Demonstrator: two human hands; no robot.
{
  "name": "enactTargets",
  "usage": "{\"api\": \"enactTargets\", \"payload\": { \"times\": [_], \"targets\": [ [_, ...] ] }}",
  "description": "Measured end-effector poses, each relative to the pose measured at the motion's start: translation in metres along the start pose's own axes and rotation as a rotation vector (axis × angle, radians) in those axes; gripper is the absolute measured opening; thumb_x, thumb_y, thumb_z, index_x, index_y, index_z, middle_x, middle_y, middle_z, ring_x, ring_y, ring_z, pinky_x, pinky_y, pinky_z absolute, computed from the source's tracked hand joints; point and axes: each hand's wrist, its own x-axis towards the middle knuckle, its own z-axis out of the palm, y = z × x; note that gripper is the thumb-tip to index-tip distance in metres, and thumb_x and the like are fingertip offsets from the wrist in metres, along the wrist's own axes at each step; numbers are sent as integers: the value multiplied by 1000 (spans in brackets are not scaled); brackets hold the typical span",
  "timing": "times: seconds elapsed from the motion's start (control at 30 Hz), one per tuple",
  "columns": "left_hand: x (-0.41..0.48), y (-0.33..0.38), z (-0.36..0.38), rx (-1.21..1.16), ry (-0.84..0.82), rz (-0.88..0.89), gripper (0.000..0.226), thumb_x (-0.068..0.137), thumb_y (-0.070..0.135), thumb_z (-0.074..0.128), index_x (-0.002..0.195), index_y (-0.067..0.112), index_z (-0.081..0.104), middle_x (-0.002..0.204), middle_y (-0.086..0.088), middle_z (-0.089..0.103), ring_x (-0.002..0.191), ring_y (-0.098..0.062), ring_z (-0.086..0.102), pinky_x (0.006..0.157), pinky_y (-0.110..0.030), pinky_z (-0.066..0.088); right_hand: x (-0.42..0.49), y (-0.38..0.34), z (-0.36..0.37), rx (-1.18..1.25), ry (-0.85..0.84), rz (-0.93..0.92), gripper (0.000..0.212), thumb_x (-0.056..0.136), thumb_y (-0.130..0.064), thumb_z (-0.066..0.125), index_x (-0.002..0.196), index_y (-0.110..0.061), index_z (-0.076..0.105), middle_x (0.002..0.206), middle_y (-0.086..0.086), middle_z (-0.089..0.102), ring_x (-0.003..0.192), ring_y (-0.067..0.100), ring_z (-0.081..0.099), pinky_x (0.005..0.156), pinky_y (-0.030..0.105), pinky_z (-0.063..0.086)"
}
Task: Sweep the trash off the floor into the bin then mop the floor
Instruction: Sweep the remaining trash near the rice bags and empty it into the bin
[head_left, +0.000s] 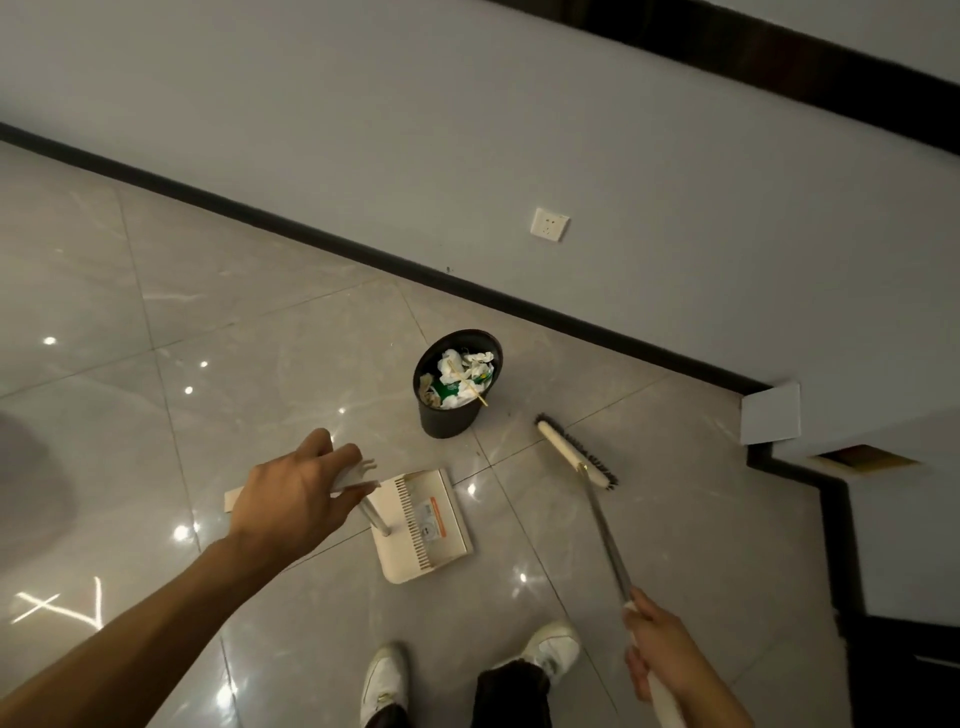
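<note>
Down by the dark skirting, the bin (457, 384) sits full of crumpled trash, so sweeping looks about done; mopping remains, and no mop shows. Left hand (296, 493) curls its fingers on the dustpan (426, 525) handle top, pan resting on the floor (156, 338). Right hand (662, 649) wraps the broom (576, 454) shaft, bristles down beside the bin. Shoes (550, 649) close; nothing obstructs.

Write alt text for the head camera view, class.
A person's left hand holds a dustpan handle while the right hand grips a broom on a tiled floor. A bin holds trash.
</note>
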Motion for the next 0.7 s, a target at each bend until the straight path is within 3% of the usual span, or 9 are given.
{"api": "enactTargets", "payload": {
  "times": [0.17,0.27,0.3,0.37,0.43,0.47,0.57,0.7],
  "targets": [
    [-27,-26,8,6,46,-172,34,85,49,76,105,22,68,87,4,50,51,-19,52,47,-27,46,8,-5,67,80,-135,17,48,106,-11,42,152,-26,41,48,3,38,35,14,36,34,19,34],
    [-32,-25,10,15,65,-242,33,86,48,74,106,22,67,88,3,50,52,-19,51,49,-28,44,-7,-1,111,7,-175,29,52,105,-10,37,153,-31,37,46,4,40,36,14,40,35,20,36],
    [-31,-23,10,15,72,-258,32,87,47,74,105,22,67,88,2,50,52,-19,50,49,-28,42,-13,3,121,-31,-173,51,53,104,-11,36,153,-33,36,50,4,46,39,13,43,36,22,38],
    [-28,-19,11,5,76,-297,31,88,47,73,105,22,67,88,2,50,53,-21,52,50,-29,41,-24,15,130,8,-167,45,55,103,-18,38,156,-31,34,79,2,65,51,8,50,46,22,42],
    [-24,-16,13,-7,77,-328,31,88,47,73,104,22,67,89,1,50,54,-25,55,51,-31,40,-41,22,125,44,-206,60,47,103,-21,44,149,-31,47,95,5,67,51,6,49,47,18,40],
    [-23,-15,14,-12,75,-336,31,88,47,73,104,21,67,89,1,50,54,-26,56,52,-31,39,-50,22,122,58,-205,82,39,104,-18,49,139,-34,53,92,8,64,44,8,47,41,20,38],
    [-19,-13,18,-24,81,-341,31,89,46,73,105,21,66,90,0,49,56,-29,57,52,-33,41,-58,31,102,120,-146,80,41,102,-11,58,142,-19,58,97,9,57,35,11,45,35,18,35],
    [-12,-12,20,-19,86,-339,32,91,48,69,108,21,65,91,-1,49,57,-27,56,52,-36,48,-61,37,82,156,-38,71,40,102,-14,58,141,-21,60,65,10,55,37,17,40,37,18,30]
  ]
}}
